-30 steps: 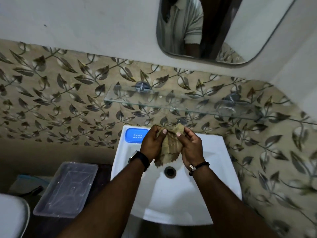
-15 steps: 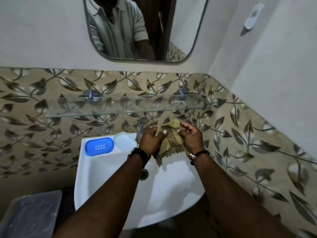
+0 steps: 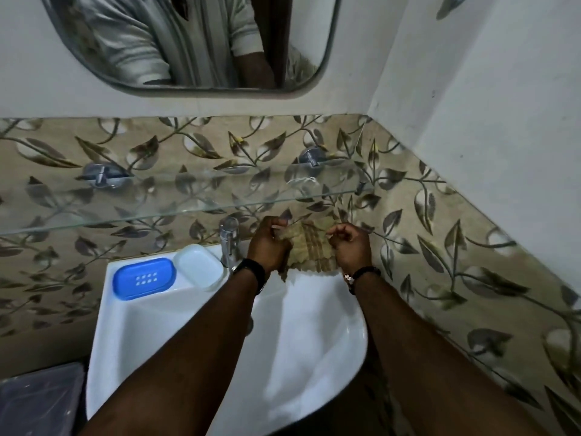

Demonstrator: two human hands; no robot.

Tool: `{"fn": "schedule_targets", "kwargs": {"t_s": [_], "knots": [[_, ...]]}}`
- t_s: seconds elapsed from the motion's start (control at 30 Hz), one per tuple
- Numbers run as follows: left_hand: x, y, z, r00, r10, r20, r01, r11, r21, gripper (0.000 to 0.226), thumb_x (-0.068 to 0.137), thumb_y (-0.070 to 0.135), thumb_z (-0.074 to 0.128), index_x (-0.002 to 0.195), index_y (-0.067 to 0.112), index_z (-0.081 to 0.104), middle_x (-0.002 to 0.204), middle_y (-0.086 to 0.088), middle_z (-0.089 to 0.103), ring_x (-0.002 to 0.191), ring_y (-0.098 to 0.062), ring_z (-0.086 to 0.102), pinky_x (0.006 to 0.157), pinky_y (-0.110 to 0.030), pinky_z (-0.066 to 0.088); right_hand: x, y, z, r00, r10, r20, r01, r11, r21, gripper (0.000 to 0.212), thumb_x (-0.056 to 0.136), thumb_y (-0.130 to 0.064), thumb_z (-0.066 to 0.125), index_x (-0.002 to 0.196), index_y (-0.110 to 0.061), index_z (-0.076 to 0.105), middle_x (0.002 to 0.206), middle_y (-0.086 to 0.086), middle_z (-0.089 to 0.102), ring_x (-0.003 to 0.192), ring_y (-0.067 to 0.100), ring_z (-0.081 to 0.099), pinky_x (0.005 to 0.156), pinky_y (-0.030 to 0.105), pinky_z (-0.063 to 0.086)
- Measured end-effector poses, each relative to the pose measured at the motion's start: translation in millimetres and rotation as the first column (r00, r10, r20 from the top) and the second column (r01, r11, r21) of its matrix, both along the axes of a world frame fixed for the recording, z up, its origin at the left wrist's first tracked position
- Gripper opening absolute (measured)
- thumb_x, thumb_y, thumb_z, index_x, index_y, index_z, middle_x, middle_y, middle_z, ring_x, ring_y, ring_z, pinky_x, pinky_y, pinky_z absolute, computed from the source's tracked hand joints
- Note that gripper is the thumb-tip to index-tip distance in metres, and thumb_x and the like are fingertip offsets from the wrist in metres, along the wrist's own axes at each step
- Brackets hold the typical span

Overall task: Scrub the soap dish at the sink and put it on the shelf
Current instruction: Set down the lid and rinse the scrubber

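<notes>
A blue soap dish insert (image 3: 144, 278) with drain holes lies on the back left ledge of the white sink (image 3: 298, 357). Beside it sits the pale translucent soap dish tray (image 3: 198, 267). My left hand (image 3: 268, 243) and my right hand (image 3: 347, 245) pinch the two top corners of a tan ribbed cloth (image 3: 309, 250) and hold it spread over the back right of the basin, just under the glass shelf (image 3: 176, 202). The shelf carries nothing.
A chrome tap (image 3: 229, 242) stands just left of my left hand. A mirror (image 3: 188, 42) hangs above and shows a person's striped shirt. The white side wall is close on the right. A clear plastic box (image 3: 34, 401) sits at the lower left.
The view swung right and closer. My hands moved apart and opened the bunched cloth out flat, and shifted toward the back right of the sink.
</notes>
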State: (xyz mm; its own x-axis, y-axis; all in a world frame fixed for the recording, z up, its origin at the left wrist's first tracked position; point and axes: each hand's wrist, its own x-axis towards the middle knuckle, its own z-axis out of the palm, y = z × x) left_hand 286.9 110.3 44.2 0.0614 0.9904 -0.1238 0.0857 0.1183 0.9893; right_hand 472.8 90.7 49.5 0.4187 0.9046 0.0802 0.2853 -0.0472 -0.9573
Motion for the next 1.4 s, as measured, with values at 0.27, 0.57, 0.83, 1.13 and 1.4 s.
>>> {"fn": "schedule_targets", "kwargs": {"t_s": [0.27, 0.57, 0.83, 1.13, 1.4], "knots": [[21.1, 42.0, -38.1, 0.915, 0.084, -0.394, 0.019, 0.968, 0.250, 0.024, 0.084, -0.008, 0.059, 0.087, 0.009, 0.075, 0.101, -0.013, 0.070, 0.097, -0.025, 0.063, 0.085, -0.018, 0.044, 12.6, 53.4, -37.2, 0.987, 0.094, 0.131, -0.073, 0.985, -0.156, 0.031, 0.089, 0.010, 0.050, 0.106, -0.002, 0.073, 0.114, 0.011, 0.069, 0.110, 0.027, 0.063, 0.097, 0.032, 0.050], [26.5, 38.5, -64.5, 0.501, 0.076, -0.862, 0.426, 0.845, 0.322, 0.029, 0.096, 0.027, 0.056, 0.120, 0.018, 0.068, 0.142, -0.012, 0.050, 0.126, -0.036, 0.046, 0.099, -0.037, 0.044, 19.1, 58.9, -81.9, 0.678, 0.366, 0.638, -0.240, 0.930, -0.278, 0.053, 0.090, -0.009, 0.059, 0.142, -0.003, 0.049, 0.154, 0.018, 0.037, 0.144, 0.034, 0.032, 0.119, 0.046, 0.027], [30.4, 36.7, -75.6, 0.318, 0.032, -0.948, 0.643, 0.727, 0.240, 0.029, 0.080, 0.004, 0.050, 0.100, 0.009, 0.071, 0.108, -0.010, 0.067, 0.099, -0.037, 0.058, 0.087, -0.039, 0.041, 17.0, 50.1, -115.5, 0.303, 0.529, 0.793, -0.140, 0.848, -0.512, 0.066, 0.101, -0.043, 0.036, 0.157, -0.017, 0.012, 0.166, 0.008, -0.007, 0.153, 0.028, -0.011, 0.123, 0.048, 0.001], [32.4, 34.4, -70.4, 0.271, -0.021, -0.962, 0.638, 0.752, 0.163, 0.037, 0.088, 0.015, 0.046, 0.119, 0.019, 0.066, 0.131, -0.003, 0.059, 0.122, -0.031, 0.050, 0.111, -0.037, 0.025, 18.1, 48.4, -109.1, 0.307, 0.555, 0.773, -0.164, 0.831, -0.532, 0.068, 0.102, -0.050, 0.032, 0.158, -0.020, 0.007, 0.165, 0.010, -0.011, 0.152, 0.028, -0.015, 0.123, 0.049, -0.002], [17.8, 8.0, -36.1, 0.424, 0.083, -0.902, 0.610, 0.710, 0.352, 0.031, 0.093, 0.015, 0.050, 0.120, 0.012, 0.066, 0.127, -0.009, 0.064, 0.114, -0.035, 0.056, 0.096, -0.038, 0.042, -4.5, 17.9, -61.9, 0.389, 0.150, 0.909, -0.306, 0.952, -0.026, 0.044, 0.082, -0.009, 0.069, 0.125, -0.002, 0.064, 0.135, 0.021, 0.059, 0.128, 0.040, 0.054, 0.104, 0.051, 0.045]]}}
